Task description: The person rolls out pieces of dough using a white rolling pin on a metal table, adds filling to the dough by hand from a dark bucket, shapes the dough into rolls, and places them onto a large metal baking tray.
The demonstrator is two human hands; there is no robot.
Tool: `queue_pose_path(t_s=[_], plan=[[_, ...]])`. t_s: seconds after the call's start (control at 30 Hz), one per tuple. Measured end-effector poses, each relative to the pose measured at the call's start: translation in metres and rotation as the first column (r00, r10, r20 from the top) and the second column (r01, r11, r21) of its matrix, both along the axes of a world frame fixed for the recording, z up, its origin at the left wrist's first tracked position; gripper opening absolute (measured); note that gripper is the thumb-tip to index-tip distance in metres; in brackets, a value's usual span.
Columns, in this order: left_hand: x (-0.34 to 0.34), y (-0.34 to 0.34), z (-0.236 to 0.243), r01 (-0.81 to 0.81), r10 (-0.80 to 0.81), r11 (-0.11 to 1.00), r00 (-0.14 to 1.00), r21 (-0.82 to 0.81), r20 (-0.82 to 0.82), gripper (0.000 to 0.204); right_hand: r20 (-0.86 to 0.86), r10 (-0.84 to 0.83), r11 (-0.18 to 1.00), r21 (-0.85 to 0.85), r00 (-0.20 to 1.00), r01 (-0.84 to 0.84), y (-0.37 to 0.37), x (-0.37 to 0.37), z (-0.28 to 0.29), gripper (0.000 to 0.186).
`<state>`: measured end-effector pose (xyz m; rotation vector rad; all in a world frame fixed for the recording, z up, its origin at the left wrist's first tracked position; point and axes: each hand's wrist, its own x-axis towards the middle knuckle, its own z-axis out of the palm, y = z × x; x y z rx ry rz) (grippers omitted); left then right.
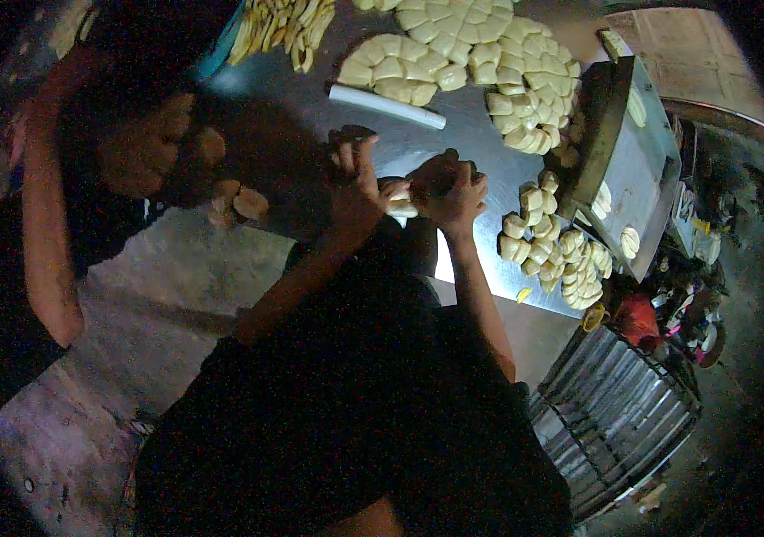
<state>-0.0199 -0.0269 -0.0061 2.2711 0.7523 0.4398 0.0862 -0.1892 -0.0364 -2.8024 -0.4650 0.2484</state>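
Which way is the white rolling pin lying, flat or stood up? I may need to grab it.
Flat. The white rolling pin lies on its side on the metal table, beside the dough pieces, untouched by either hand.

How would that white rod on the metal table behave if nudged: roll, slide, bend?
The white rod looks round and straight, so it would likely roll sideways on the smooth metal table. It seems stiff, showing no sag. The dough pieces close beside it would probably stop it quickly that way.
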Motion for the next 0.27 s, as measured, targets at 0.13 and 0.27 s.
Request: queue_pose_path(t_s=[0.13, 0.27], plan=[[-0.002, -0.005, -0.011, -0.035, 0.075, 0.965, 0.987, -0.261, 0.144, 0.089, -0.047, -0.098, 0.988, 0.119, 0.994, 0.103, -0.004, -0.013, 0.006, 0.077], [-0.031, -0.037, -0.061, -0.213, 0.199, 0.976, 0.955, -0.042, -0.22, 0.112, -0.123, -0.262, 0.962, 0.044, 0.957, 0.269, -0.017, -0.036, 0.014, 0.076]])
